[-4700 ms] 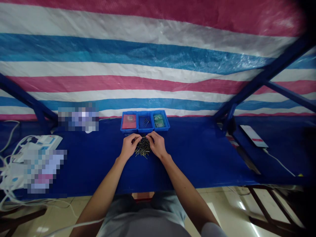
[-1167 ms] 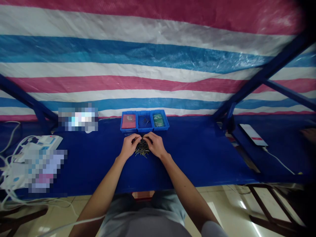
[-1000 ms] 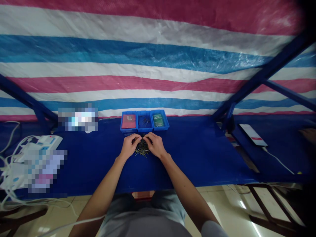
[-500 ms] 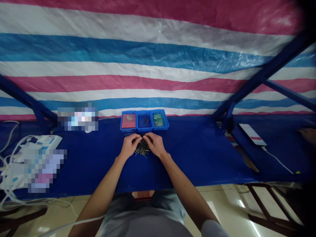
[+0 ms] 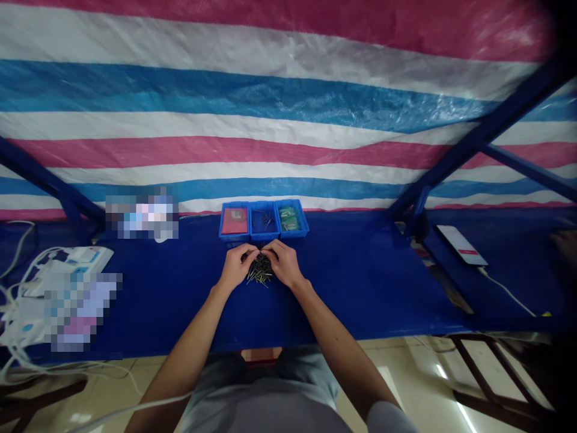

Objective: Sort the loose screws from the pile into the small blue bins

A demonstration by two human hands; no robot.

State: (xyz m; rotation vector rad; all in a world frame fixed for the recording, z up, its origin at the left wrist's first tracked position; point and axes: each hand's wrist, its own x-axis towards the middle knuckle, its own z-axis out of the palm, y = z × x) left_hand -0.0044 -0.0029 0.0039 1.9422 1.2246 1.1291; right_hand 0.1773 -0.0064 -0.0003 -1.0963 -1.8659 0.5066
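Right hand (image 5: 285, 260), now slightly nearer left hand (image 5: 235, 263), both pinched over piled metal pins (image 5: 259, 272), suggests close fingertip work; any held piece indiscernible.

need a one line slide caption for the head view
Left hand and right hand close together at a pile of thin metal pieces, three blue bins just beyond on the blue table.

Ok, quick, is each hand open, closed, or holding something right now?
Left hand: fingers curled in at the metal pieces; can't tell whether it holds one.
Right hand: also curled in; its grip can't be told either.
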